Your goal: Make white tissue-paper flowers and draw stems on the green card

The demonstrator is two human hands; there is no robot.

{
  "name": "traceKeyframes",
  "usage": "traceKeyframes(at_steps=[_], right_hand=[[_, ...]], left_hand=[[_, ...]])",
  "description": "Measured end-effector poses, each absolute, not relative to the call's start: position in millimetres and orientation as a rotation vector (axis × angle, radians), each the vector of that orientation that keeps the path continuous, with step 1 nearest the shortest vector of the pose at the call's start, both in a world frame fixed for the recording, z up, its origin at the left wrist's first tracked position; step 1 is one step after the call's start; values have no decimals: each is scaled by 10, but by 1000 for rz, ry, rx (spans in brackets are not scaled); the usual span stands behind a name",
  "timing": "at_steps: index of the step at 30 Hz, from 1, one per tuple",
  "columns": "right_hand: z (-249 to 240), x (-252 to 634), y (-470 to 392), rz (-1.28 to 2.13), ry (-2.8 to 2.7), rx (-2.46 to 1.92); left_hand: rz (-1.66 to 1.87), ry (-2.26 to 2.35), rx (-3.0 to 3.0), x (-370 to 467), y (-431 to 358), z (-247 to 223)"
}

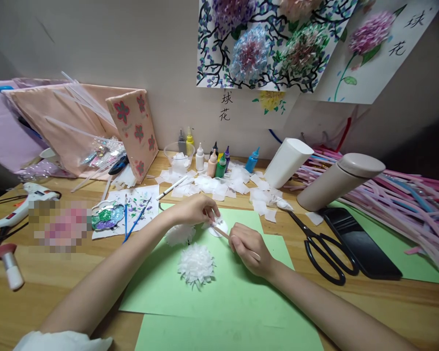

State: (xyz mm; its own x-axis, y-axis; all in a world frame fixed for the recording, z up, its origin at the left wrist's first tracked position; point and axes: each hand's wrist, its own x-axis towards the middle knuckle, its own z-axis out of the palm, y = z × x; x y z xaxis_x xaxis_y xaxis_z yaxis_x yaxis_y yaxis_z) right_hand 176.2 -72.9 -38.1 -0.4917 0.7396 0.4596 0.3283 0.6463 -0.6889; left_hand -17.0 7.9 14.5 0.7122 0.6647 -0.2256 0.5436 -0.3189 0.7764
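My right hand is wrapped round a thin wooden stick, its far tip at a small white paper disc. Over the disc's left side, my left hand has its fingers bent together at the stick's tip; what they pinch is too small to make out. Bits of white tissue seem to stand on the disc, partly covered by the fingers. A fluffy white paper flower lies nearer to me on the green paper. Another white flower sits partly under my left wrist.
Black-handled scissors and a phone lie at the right. Behind are tissue squares, several paint bottles, a white container and a tumbler. A paint palette, brushes and a glue gun lie left.
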Motion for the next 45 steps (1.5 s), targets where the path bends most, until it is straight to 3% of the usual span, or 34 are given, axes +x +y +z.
traceKeyframes(at_steps=[20, 29, 45], right_hand=[[-360, 1736, -721, 803, -2014, -981], [-370, 1728, -712, 973, -1827, -1073], [-348, 1740, -728, 808, -1904, -970]], left_hand=[[179, 1062, 2221, -247, 101, 229], [-145, 1383, 2282, -180, -24, 325], [-127, 1385, 2324, -171, -20, 263]])
